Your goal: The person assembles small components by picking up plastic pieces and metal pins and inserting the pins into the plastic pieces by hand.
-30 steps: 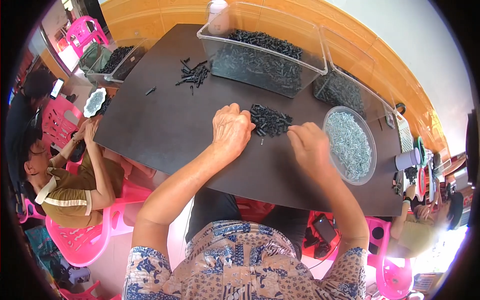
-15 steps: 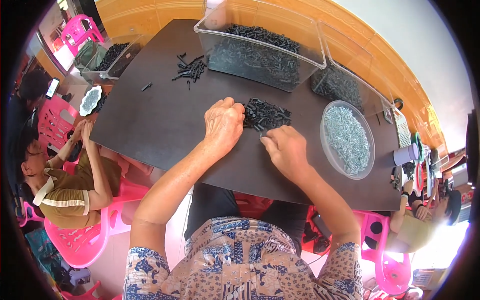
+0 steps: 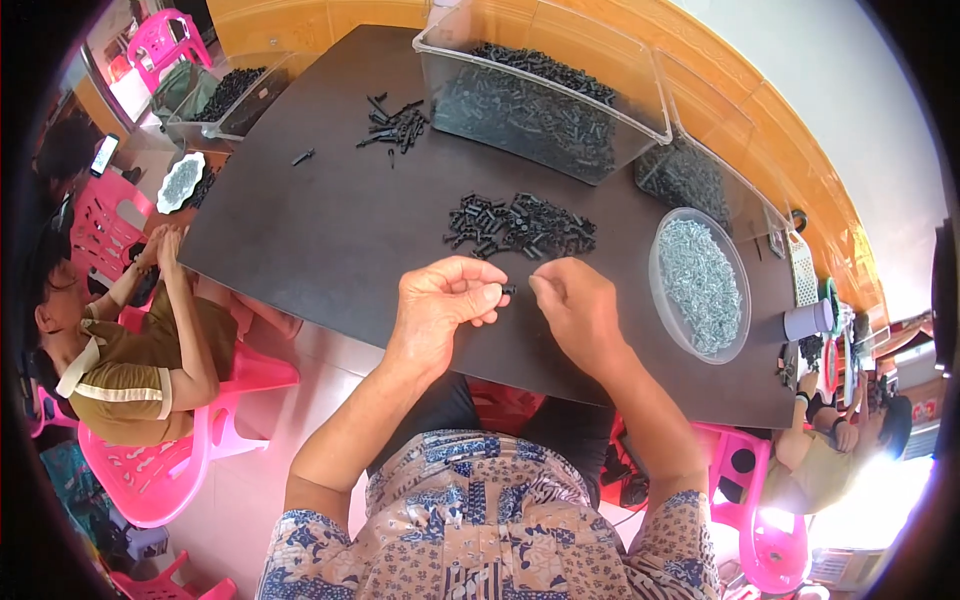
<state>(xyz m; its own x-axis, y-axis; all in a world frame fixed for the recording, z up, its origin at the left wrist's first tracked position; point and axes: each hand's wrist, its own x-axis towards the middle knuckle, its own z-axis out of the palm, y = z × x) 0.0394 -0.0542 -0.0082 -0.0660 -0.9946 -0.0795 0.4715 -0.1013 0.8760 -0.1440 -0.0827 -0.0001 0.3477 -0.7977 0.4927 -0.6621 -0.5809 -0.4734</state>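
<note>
Over the near side of the dark table, my left hand [image 3: 435, 308] pinches a small black plastic part [image 3: 509, 289] between thumb and fingertips. Just to its right, my right hand [image 3: 580, 308] is closed in a pinch, its fingertips close to the part. Whatever those fingers hold is too small or hidden to make out. Beyond both hands lies a loose pile of similar black plastic parts [image 3: 520, 226]. A round clear bowl [image 3: 661, 312] full of small silver screws [image 3: 703, 285] stands to the right of my right hand.
Clear bins [image 3: 540, 130] of black parts line the table's far side. A smaller heap [image 3: 396, 127] and one stray piece [image 3: 303, 157] lie far left. A purple cup [image 3: 808, 320] stands at the right edge. One person [image 3: 130, 370] sits left, another [image 3: 825, 460] right.
My left hand has drawn back from the pile toward me and now shows a black part in its fingertips. My right hand has shifted slightly nearer to me. More of the pile shows.
</note>
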